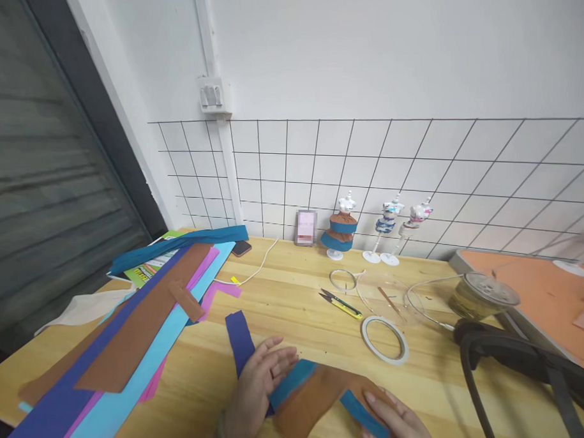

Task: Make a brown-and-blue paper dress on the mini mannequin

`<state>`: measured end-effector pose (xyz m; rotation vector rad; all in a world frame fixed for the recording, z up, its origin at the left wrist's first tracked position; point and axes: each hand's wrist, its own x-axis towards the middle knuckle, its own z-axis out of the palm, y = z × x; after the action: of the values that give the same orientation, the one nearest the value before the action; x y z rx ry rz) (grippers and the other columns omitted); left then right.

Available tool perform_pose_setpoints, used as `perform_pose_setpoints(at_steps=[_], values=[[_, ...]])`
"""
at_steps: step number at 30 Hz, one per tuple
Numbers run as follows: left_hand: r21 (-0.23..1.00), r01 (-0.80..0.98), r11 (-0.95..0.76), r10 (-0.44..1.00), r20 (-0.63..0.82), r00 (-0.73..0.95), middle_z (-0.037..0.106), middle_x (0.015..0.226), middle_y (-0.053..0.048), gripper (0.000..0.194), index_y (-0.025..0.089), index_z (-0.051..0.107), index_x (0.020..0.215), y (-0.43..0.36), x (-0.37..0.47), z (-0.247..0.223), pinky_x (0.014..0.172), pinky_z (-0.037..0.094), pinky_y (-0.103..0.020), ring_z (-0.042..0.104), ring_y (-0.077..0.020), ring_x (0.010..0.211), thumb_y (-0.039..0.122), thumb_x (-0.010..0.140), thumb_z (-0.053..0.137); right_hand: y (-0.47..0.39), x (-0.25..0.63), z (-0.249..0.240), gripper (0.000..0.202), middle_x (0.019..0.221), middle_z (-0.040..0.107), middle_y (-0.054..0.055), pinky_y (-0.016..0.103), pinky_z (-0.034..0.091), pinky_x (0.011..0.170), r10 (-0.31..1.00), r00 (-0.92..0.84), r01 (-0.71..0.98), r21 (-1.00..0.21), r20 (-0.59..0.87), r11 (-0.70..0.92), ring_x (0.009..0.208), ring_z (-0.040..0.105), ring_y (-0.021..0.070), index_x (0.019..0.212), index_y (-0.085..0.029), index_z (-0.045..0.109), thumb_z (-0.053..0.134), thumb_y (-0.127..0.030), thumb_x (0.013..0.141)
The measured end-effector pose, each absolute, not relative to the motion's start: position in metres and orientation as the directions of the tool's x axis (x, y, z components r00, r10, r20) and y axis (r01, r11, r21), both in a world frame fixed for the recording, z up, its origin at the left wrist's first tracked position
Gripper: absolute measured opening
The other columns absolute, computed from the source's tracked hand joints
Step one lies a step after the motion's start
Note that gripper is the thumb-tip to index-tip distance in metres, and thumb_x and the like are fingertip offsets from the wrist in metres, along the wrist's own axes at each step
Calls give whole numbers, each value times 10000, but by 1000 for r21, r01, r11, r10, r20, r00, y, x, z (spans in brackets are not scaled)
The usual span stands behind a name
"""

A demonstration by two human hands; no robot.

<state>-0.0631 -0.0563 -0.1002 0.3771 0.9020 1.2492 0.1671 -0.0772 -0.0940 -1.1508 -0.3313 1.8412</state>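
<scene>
1. In the head view, my work sits low and in front of me: a brown, limp, sheet-like piece with teal-blue edge bands (310, 397), between both hands, over the pale wooden tabletop (289, 289). Cloth or crepe paper, I can't tell which.

2. My bare left hand (262, 374) has its fingers stretched out, just beside or lightly touching the piece's left band; its thumb is hidden, so I can't confirm any grip.

3. My bare right hand (394, 419) pinches the piece at its right end, thumb on top and fingers curled beneath, by a teal band.

4. I judge it very light and soft, bending under its own weight. Its matt surface should give good friction; creasing, stretching or tearing seem the main risks.

5. I'd hold it by the banded ends, thumb over and fingers under, with little squeeze; the brown middle sags and would bunch.

6. A flat dark-blue strip (240, 342) runs under the left hand; I'd keep it out of the pinch. The flat white ring-shaped roll (385, 340) and yellow-and-black thread snips (341, 304) lie beyond the piece, apart from both hands.
</scene>
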Motion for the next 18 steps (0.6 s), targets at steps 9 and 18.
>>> perform_pose_setpoints(at_steps=[9, 18], values=[[938, -256, 235, 937, -147, 318, 584, 1243, -155, 562, 213, 594, 1189, -72, -53, -89, 1012, 366, -462, 520, -324, 1175, 443, 692, 719, -71, 173, -53, 295, 697, 692, -35, 229, 542, 562, 828, -129, -527, -670, -546, -524, 594, 629, 100, 810, -179, 691, 857, -231, 573], [946, -61, -319, 933, 324, 155, 536, 1306, -103, 90, 198, 672, 804, -67, -58, -57, 1025, 379, -402, 469, -291, 1227, 234, 726, 697, -74, 161, -76, 318, 628, 689, -50, 211, 527, 527, 778, -143, -534, -614, -612, -581, 483, 616, 84, 759, -194, 641, 866, -202, 535]])
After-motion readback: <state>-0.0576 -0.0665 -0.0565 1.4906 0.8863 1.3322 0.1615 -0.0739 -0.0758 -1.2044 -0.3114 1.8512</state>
